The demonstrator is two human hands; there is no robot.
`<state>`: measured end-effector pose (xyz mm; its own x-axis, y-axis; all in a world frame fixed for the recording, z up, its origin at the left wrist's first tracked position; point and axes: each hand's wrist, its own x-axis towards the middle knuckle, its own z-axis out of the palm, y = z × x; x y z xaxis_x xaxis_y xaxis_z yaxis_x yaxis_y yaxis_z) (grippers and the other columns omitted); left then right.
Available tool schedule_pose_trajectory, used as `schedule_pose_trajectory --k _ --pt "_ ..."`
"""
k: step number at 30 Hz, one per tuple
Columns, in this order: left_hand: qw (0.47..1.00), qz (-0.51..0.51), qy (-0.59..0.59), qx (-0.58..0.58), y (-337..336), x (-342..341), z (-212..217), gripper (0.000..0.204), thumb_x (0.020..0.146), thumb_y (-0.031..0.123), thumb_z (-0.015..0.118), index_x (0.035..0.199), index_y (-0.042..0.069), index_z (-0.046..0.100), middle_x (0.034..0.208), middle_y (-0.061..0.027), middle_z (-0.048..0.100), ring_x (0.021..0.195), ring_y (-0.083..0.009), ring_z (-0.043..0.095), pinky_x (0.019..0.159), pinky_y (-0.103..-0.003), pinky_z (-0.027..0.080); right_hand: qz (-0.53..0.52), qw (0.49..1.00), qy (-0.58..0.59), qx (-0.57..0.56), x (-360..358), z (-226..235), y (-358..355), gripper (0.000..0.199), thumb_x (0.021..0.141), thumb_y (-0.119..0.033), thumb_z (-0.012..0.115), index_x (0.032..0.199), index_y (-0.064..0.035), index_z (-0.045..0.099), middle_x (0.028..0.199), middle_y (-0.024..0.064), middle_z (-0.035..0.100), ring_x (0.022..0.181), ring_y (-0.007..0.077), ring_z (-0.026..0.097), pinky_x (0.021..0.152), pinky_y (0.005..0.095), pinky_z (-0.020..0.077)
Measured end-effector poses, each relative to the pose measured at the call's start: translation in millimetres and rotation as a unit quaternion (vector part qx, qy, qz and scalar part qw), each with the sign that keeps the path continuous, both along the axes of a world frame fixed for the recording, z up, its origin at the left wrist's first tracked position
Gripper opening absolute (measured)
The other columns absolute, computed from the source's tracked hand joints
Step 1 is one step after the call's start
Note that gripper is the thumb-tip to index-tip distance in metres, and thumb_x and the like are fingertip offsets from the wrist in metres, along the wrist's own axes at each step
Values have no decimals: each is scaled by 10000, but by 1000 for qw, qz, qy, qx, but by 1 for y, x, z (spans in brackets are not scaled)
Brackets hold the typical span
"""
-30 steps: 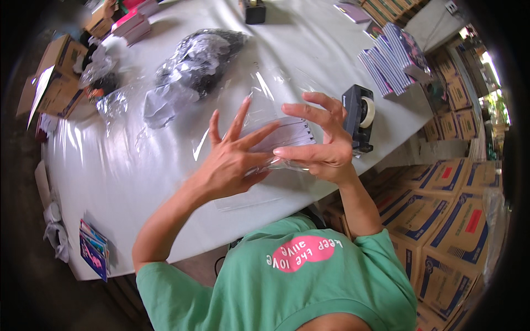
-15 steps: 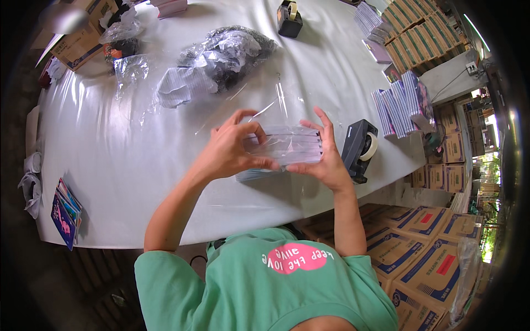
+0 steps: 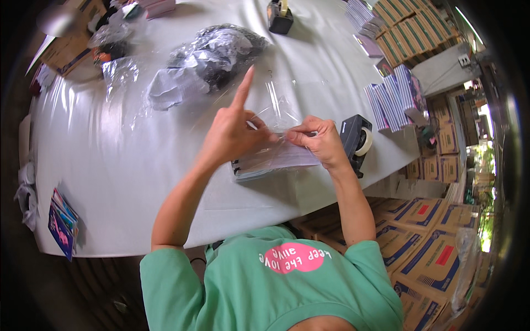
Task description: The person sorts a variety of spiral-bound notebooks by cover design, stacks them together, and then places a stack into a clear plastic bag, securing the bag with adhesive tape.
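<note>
A stack of notebooks (image 3: 281, 160) in a transparent plastic bag (image 3: 279, 118) lies on the table in front of me, its page edges facing up. Over its far edge, my left hand (image 3: 234, 132) pinches the plastic between thumb and curled fingers, while the index finger points up and away. My right hand (image 3: 320, 140) grips the same film with thumb and fingertips, almost touching the left fingertips. Just right of it stands a black tape dispenser (image 3: 353, 138) with a roll of tape.
Crumpled plastic and paper (image 3: 212, 60) lie beyond my left hand. A second tape dispenser (image 3: 280, 19) stands at the far side. Stacked notebooks (image 3: 395, 96) sit far right, and a few booklets (image 3: 63, 220) at the left edge. Cardboard boxes (image 3: 430, 254) stand below the table's right side.
Both hands have gone from holding the stack at its two ends to pinching the plastic together over it. The stack now rests lower, and the left index finger has straightened.
</note>
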<state>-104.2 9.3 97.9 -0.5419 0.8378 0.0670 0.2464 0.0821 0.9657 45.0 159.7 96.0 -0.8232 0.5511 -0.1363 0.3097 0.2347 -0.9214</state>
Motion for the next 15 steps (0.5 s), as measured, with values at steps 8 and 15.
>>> schedule_pose_trajectory --k 8,15 --pt "973 -71 210 -62 -10 -2 -13 296 671 85 743 963 115 706 961 -70 684 981 -284 619 768 -354 427 97 991 55 73 -1 4 0 217 690 -7 708 889 -92 719 815 15 564 755 121 560 688 252 433" --pt "949 -75 307 -21 -21 42 11 338 700 63 718 1035 84 678 1071 -95 655 1188 -246 508 989 -399 349 87 865 22 494 14 26 -32 187 700 -47 629 835 -153 702 1123 -19 556 1127 180 490 1011 426 256"
